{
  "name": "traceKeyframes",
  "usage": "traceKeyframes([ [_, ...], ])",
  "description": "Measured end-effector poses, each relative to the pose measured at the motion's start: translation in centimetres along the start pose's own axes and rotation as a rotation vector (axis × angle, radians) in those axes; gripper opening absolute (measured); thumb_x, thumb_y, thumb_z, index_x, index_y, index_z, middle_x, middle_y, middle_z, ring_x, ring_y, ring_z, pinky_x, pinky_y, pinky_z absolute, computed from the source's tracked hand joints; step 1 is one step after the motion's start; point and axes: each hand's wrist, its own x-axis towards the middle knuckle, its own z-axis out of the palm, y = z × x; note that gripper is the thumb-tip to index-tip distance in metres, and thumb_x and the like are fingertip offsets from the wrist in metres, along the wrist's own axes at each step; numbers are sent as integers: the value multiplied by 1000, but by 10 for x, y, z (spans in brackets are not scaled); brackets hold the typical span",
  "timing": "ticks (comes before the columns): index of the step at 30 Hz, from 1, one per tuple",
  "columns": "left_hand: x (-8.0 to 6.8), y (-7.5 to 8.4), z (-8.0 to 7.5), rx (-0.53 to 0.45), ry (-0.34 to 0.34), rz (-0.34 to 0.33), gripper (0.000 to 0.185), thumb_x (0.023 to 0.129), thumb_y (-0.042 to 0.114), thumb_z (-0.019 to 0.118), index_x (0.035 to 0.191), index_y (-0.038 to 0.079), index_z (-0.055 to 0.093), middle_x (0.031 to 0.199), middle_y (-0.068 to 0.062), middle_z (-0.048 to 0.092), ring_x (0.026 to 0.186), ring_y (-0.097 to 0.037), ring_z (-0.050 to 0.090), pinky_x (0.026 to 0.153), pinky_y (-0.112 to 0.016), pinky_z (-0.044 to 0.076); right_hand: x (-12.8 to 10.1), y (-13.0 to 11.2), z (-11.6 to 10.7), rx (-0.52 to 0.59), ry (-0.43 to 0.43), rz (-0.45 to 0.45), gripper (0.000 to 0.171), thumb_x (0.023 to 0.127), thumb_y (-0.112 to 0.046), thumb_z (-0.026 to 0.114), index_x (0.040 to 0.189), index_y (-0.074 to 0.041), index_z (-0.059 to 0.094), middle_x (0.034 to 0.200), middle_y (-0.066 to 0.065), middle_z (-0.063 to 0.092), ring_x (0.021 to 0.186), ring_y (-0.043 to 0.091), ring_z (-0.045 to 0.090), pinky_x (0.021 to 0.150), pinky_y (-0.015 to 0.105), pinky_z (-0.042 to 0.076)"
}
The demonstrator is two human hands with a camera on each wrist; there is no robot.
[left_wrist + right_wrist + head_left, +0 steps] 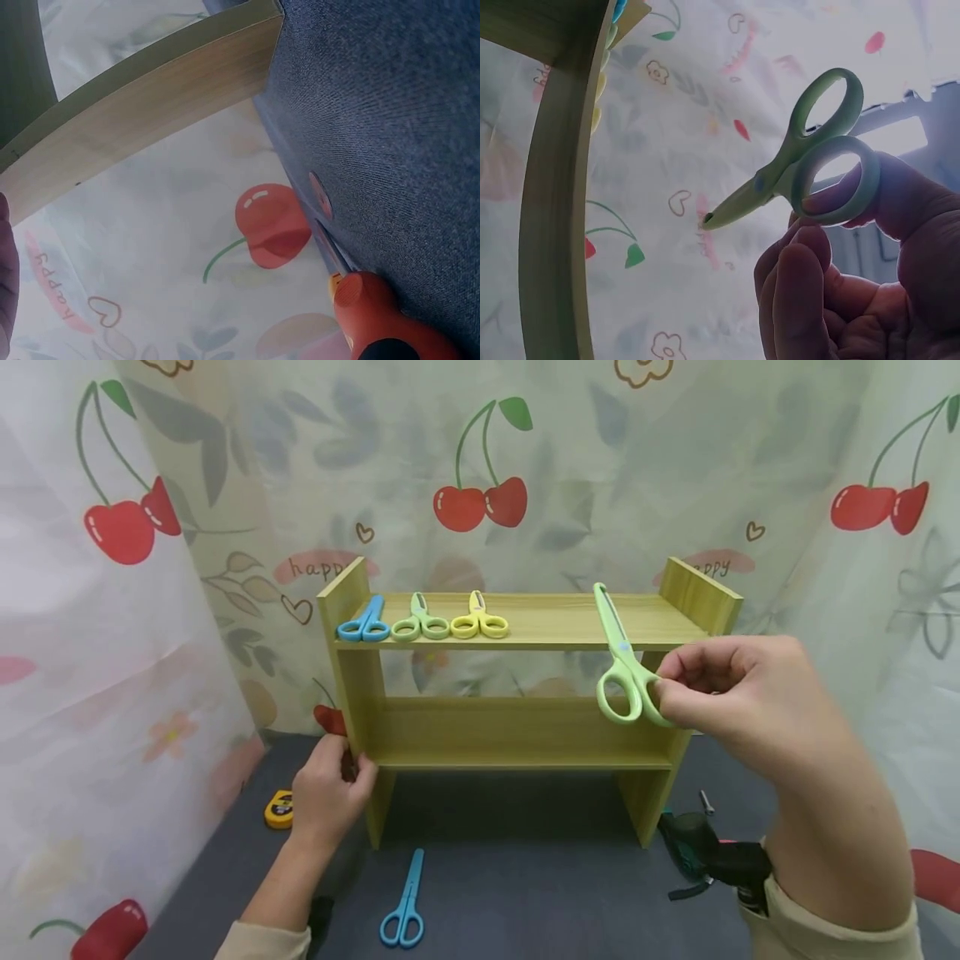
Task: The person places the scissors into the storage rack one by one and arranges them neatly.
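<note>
My right hand [738, 693] pinches light green scissors [617, 628] by one finger loop, between thumb and fingers. The blades point up and are closed; in the head view they overlap the right part of the shelf's top board. In the right wrist view, the same scissors [742, 202] are off to one side of the shelf. My left hand [330, 785] grips the left side panel of the wooden shelf [525, 731], its thumb at the front edge. On the top board, at the left, blue scissors [366, 628], green scissors [420, 625] and yellow scissors [478, 625] lie in a row.
Another pair of blue scissors [406, 910] lies on the dark tabletop [525, 893] before the shelf. A yellow tape measure [280, 810] sits left of it. An orange-handled tool [375, 315] shows in the left wrist view. Dark items [686, 843] lie at the right.
</note>
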Motion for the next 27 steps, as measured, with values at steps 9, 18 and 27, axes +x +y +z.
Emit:
traceKeyframes([
  [9, 1, 2, -1, 2, -6, -13, 11, 84, 8, 65, 90, 2, 59, 76, -8, 52, 60, -15, 48, 49, -34, 44, 42, -27, 2, -47, -85, 94, 15, 88, -20, 71, 95, -8, 77, 79, 3, 66, 73, 22, 56, 58, 30, 46],
  [18, 1, 1, -2, 7, -12, -6, 11, 84, 8, 65, 90, 2, 58, 76, -9, 53, 59, -15, 48, 48, -34, 44, 83, -38, 16, -15, -180, 147, 17, 84, -16, 62, 92, -9, 76, 75, 1, 64, 70, 19, 52, 59, 30, 44],
  [27, 1, 2, -2, 11, -9, -3, 11, 85, 9, 65, 89, 1, 57, 75, -8, 51, 58, -16, 48, 47, -35, 44, 110, -26, 30, -15, -215, 170, 23, 85, -19, 63, 99, -7, 77, 90, 7, 68, 83, 26, 60, 65, 33, 49],
])
